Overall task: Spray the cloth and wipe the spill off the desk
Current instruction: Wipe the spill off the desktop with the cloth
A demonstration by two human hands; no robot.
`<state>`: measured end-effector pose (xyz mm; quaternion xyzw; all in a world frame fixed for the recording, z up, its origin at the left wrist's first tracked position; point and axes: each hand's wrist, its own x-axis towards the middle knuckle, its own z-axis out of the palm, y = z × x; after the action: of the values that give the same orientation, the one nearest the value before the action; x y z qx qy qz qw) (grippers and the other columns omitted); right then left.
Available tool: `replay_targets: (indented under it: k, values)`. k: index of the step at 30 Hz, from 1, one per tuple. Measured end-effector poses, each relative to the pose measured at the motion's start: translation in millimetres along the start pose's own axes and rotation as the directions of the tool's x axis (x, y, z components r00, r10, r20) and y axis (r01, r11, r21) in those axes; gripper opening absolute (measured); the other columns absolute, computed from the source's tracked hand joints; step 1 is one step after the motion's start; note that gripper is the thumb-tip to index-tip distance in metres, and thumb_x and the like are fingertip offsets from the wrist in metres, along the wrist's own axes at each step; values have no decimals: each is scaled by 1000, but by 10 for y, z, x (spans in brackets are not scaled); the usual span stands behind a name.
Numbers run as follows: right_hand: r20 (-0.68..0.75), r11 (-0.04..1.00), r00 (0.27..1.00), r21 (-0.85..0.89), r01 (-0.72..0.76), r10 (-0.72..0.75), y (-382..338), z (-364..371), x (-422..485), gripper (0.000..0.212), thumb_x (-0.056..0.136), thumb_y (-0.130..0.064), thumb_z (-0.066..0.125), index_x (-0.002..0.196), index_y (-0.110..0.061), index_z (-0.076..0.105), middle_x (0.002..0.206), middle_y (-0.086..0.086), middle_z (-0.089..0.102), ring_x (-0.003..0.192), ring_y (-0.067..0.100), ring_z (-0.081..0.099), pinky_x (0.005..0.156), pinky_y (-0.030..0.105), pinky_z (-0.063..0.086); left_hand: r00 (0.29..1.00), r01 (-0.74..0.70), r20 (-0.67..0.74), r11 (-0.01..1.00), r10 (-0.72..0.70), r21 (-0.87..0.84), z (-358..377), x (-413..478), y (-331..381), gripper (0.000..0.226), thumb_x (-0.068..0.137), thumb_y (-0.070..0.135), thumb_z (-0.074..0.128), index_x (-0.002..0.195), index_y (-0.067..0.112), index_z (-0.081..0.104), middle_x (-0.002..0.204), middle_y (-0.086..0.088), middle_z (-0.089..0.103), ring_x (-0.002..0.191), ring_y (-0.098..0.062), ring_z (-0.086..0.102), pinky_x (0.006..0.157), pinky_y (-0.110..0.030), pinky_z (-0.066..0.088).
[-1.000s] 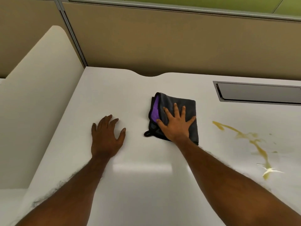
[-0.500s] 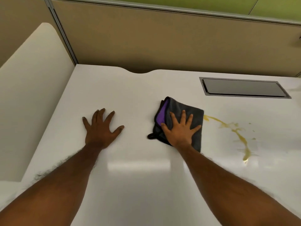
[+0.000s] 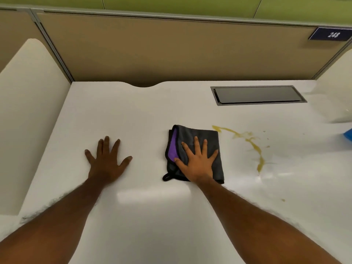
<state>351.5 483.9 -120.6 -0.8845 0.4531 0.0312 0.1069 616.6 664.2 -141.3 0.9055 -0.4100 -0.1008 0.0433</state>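
Two bare hands are seen in the head view, both laid flat on the white desk [image 3: 152, 115]. The left hand [image 3: 106, 161] is spread palm-down on the bare surface, with its fingers straight and fanned apart; nothing is held by it. The right hand [image 3: 198, 164] is pressed palm-down on the cloth [image 3: 210, 138], its fingers straight and splayed, so that the cloth is pinned under the palm and is not pinched or gripped.

The cloth is folded, dark grey, with a purple inner face shown along its left edge and a small black loop [image 3: 166, 177] at its near left corner. It is placed near the middle of the desk, to the right of the left hand and well apart from it.

The spill [image 3: 247, 139] is found just to the right of the cloth: a thin yellow-brown streak that is curved away to the right and toward the near edge, with a few small drops scattered around it. The streak is not touched by the cloth.

Farther back, a dark rectangular hatch [image 3: 257, 95] is set into the desk top. Behind the desk a tan partition [image 3: 171, 50] is seen, with a dark plate marked 248 [image 3: 332, 34] at its upper right. At the right edge a blue thing [image 3: 348, 135] is cut off by the frame; what it is cannot be told.
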Motion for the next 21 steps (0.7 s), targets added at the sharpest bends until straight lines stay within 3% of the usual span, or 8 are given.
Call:
replay_targets:
  k: [2,6,10,13,16,18,21]
  values:
    - [10,997,997,-12,81,-81,-90,57,-68,80,78,-84,13,149,-48,9,164,0,-10,147,34,-20,104,72,-21,1000,-1,4,1000,1,12,5,-63,47,96,76,84,3,156,30,3,165,-7,-7,152,-25,-11,114,-66,-5]
    - [-14,989,989,28,147,-147,223,26,-104,78,79,-86,23,147,-50,17,165,-9,0,151,21,-10,109,72,-8,997,-67,27,997,66,49,7,-218,45,101,73,86,4,156,28,2,165,-9,-9,152,-25,-12,117,-63,-4]
    - [-93,997,993,47,-68,72,685,-68,-92,82,76,-89,17,148,-49,15,164,-10,2,151,18,-7,111,69,-7,991,-132,32,988,130,83,-21,-284,59,106,72,87,-1,156,24,9,165,-13,-1,152,-28,-6,116,-65,1]
    - [-74,981,979,39,-188,191,566,-76,-8,85,77,-86,16,151,-44,14,165,0,-1,150,28,-11,108,70,-13,994,-105,36,992,103,75,-16,-269,154,104,73,86,4,156,24,9,164,-14,-1,152,-29,-7,115,-65,0]
    - [-44,1000,999,-6,-5,5,299,26,-76,83,78,-84,17,151,-44,12,164,8,-3,148,39,-14,106,70,-19,995,-104,1,994,104,19,2,-239,353,102,73,85,12,155,25,17,164,-12,6,152,-29,-1,116,-64,1]
    - [-26,992,991,-11,128,-128,357,40,-81,81,79,-87,17,150,-48,10,165,4,-4,148,35,-16,107,70,-18,995,-98,-18,995,97,-6,5,-185,552,101,73,84,13,154,26,20,164,-11,9,151,-29,2,117,-63,4]
    - [-57,991,989,15,134,-133,690,-59,38,78,79,-86,21,148,-51,15,165,-6,0,151,24,-9,109,70,-13,994,-108,-9,994,108,-16,0,-63,853,101,72,83,12,155,27,19,164,-10,7,152,-29,1,117,-61,1]
